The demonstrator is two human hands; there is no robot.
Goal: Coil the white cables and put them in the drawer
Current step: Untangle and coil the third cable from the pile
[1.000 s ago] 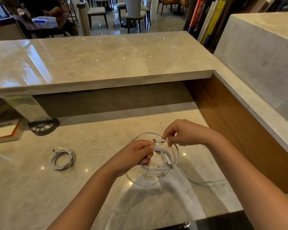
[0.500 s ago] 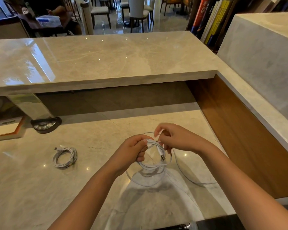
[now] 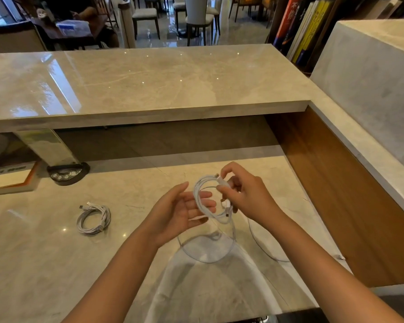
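Observation:
My right hand (image 3: 245, 194) pinches a white cable (image 3: 202, 194) wound into a small coil, held upright above the marble desk (image 3: 44, 264). My left hand (image 3: 180, 208) is spread open, palm up, just left of the coil with its fingertips behind the loops. A loose length of the same cable hangs down and trails in a wide loop on the desk, running right toward its plug end (image 3: 341, 257). A second white cable (image 3: 93, 219), coiled, lies on the desk to the left. No drawer is in view.
A raised marble counter (image 3: 149, 80) overhangs the desk's far side, and a wooden side panel (image 3: 348, 194) walls the right. A black round base with buttons (image 3: 67, 174) and an orange-edged sign (image 3: 9, 178) stand far left. Books (image 3: 301, 31) and chairs lie beyond.
My left hand has let go of the coil and opened, palm up. My right hand now holds the coil alone and has lifted it slightly upright.

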